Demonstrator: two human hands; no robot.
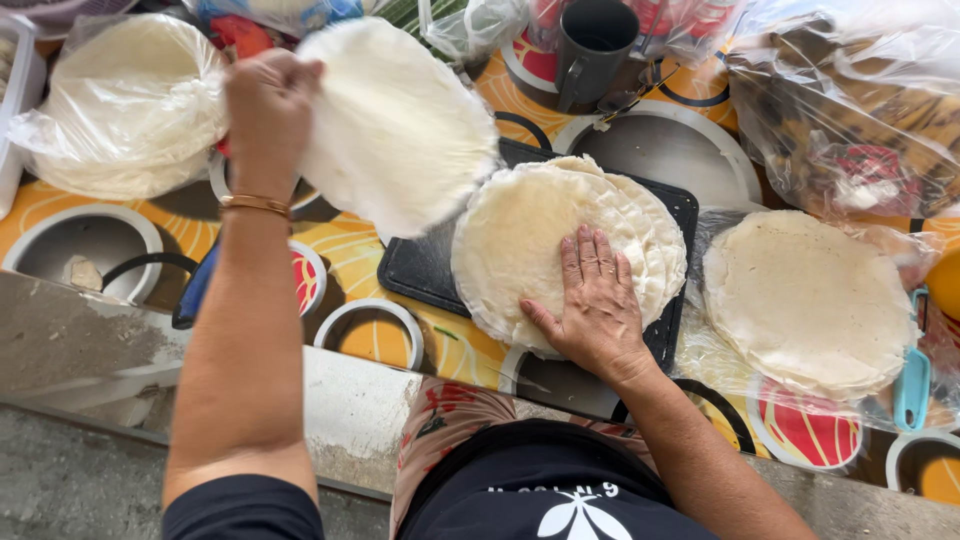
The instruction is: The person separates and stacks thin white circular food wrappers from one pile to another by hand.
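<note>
I am observing the left hand point(268, 110) raised at far left, arm extended away from the body, wrist bent, fingers pinching the edge of one wrapper point(395, 125), which is hanging lifted above the table point(345, 250) and blurring slightly. A gold bangle point(254, 204) is sitting on that wrist. The right hand point(597, 300) is lying palm down, fingers together and flat, pressing the near right part of the wrapper stack point(530, 240); it is gripping nothing. The stack is resting on a black board point(425, 270) at centre. I am noting a second stack point(805, 300) on plastic at right, a bagged stack point(125, 105) at far left, and a grey mug point(590, 45) at the far edge.
</note>
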